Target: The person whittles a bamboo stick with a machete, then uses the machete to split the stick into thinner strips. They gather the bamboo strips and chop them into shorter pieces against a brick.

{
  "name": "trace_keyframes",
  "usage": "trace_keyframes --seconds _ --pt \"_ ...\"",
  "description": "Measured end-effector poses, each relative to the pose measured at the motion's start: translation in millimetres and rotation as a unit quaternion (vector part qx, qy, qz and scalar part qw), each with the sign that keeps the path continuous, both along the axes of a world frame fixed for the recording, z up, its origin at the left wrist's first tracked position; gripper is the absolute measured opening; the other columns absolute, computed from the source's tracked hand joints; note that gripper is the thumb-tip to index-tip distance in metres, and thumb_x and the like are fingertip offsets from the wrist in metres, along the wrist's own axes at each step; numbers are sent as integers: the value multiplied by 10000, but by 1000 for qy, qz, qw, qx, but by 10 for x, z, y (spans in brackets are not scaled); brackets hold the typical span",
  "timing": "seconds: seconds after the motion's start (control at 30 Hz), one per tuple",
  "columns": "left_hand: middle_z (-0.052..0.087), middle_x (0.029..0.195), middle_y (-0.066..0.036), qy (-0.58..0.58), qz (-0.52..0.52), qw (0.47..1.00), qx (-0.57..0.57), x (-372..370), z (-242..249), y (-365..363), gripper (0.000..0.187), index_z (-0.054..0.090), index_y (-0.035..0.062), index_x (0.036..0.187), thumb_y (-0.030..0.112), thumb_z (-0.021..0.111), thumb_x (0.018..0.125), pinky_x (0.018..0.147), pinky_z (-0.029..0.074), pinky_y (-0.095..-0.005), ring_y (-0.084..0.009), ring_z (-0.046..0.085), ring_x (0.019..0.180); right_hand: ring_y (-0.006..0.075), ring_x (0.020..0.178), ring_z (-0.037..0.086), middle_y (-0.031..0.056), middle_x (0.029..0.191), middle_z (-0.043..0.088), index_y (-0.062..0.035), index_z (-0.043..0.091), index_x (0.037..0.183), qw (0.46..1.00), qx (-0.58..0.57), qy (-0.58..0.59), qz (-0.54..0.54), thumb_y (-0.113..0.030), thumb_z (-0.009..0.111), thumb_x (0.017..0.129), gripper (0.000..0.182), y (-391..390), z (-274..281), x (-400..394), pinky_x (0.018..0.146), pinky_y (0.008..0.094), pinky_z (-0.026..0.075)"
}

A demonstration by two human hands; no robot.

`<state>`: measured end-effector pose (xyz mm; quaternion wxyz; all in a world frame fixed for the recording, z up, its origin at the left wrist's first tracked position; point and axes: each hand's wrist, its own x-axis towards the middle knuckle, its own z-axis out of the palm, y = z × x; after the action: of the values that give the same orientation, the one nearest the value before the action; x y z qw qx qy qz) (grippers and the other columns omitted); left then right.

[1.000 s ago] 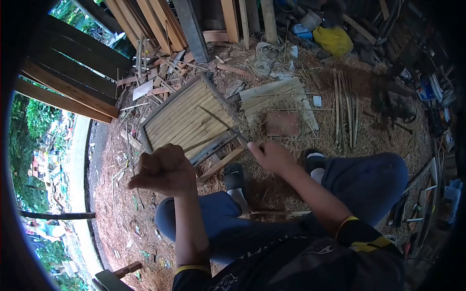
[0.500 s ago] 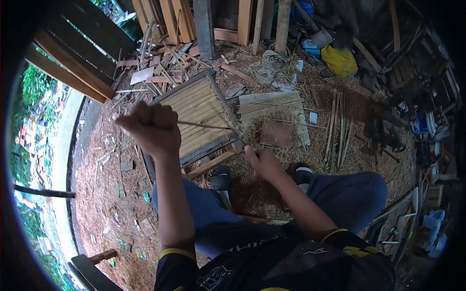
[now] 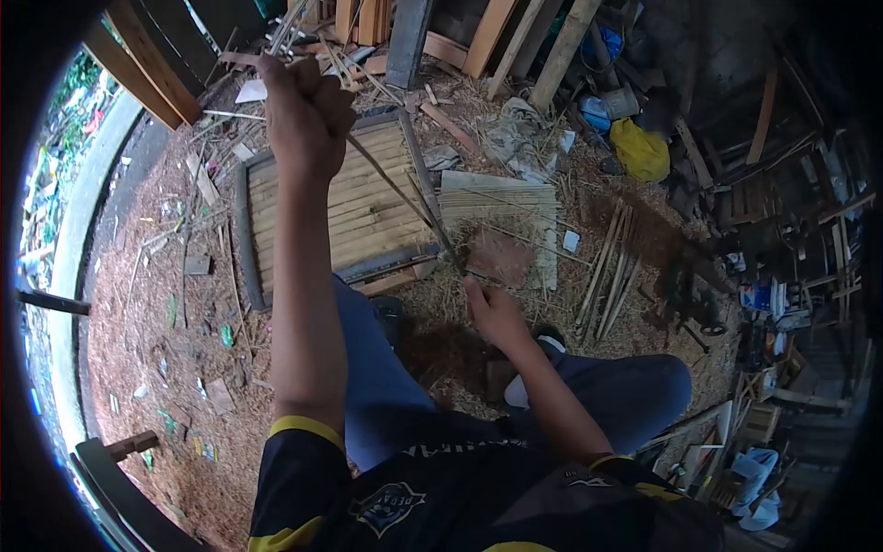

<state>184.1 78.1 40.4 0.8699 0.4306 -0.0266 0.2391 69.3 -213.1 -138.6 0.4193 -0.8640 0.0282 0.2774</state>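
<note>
The left hand point(image 3: 303, 110), closed in a fist around one end of a thin bamboo strip point(image 3: 395, 189), had risen high and far from where it hung a second earlier, drawing the strip taut toward the right hand point(image 3: 492, 313), which pinched the other end low near the knees. Beyond lay a slatted bamboo panel point(image 3: 313, 212), a bundle of splints point(image 3: 501, 207) and loose canes point(image 3: 612, 267) on the littered floor point(image 3: 166, 304).

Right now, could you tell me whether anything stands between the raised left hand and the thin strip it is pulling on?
Nothing visible does. The left hand is fisted directly on the thin strip, which runs clear above the slatted panel down to the right hand.
</note>
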Motion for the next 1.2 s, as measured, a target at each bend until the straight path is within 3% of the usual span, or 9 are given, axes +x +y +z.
trace_keyframes --seconds 0.1,0.2,0.3,0.5,0.6,0.7,0.9,1.07,1.2 --pt "174 560 52 -2 8 1000 2 3 6 -9 627 298 172 698 677 281 1068 446 110 -319 -107 131 481 481 783 672 283 726 648 41 688 795 997 -24 -71 -5 -643 408 1034 777 62 -151 -81 772 524 504" --pt "230 609 54 -71 -62 996 -4 -29 -93 84 577 350 173 750 655 355 1065 496 184 -300 -102 200 536 466 744 668 266 696 639 43 675 762 998 -17 -42 -31 -635 419 1035 774 -51 -511 -85 756 524 502" --pt "289 683 41 -114 -74 991 0 -21 -228 -11 511 412 152 830 603 428 1069 564 245 -287 -106 266 604 187 510 588 68 566 563 -1 629 714 998 -48 -36 -8 -638 436 1046 744 -165 -602 -28 560 366 478" --pt "287 682 39 -100 -16 995 18 -40 -371 -358 430 436 142 842 492 493 1086 553 250 -286 -97 267 595 151 410 487 26 526 485 -30 585 727 998 50 -3 -26 -631 454 1045 692 -123 -561 -15 437 332 400" --pt "289 665 46 -101 -3 995 -5 -68 -401 -458 448 413 129 818 468 455 1107 510 224 -283 -84 252 560 339 656 660 176 626 621 22 671 740 996 67 39 -49 -639 447 1028 755 51 -26 23 700 460 504" --pt "276 653 47 -96 44 994 -1 -98 -409 -527 451 407 141 816 488 476 1095 499 200 -286 -83 230 548 128 401 460 15 521 469 -36 577 733 989 140 -30 -21 -620 462 1048 674 210 147 104 411 306 356" --pt "277 654 46 -93 105 990 11 -214 -400 -649 419 403 133 845 455 462 1107 498 202 -285 -79 238 552 126 418 474 27 518 481 -36 576 675 982 176 -69 -22 -626 464 1043 704 435 337 104 426 316 383" --pt "284 664 42 -112 99 989 17 -329 -430 -627 394 394 129 863 423 446 1120 505 205 -286 -79 243 559 148 428 505 45 530 509 -32 575 662 993 89 -67 -36 -631 456 1039 717 70 -506 -24 464 326 422" --pt "283 664 41 -112 97 989 22 -362 -420 -677 383 389 133 870 416 443 1122 515 211 -289 -83 243 564 191 459 547 61 536 520 -26 595 681 993 73 -86 -32 -644 445 1033 727 205 -174 -55 512 376 463"
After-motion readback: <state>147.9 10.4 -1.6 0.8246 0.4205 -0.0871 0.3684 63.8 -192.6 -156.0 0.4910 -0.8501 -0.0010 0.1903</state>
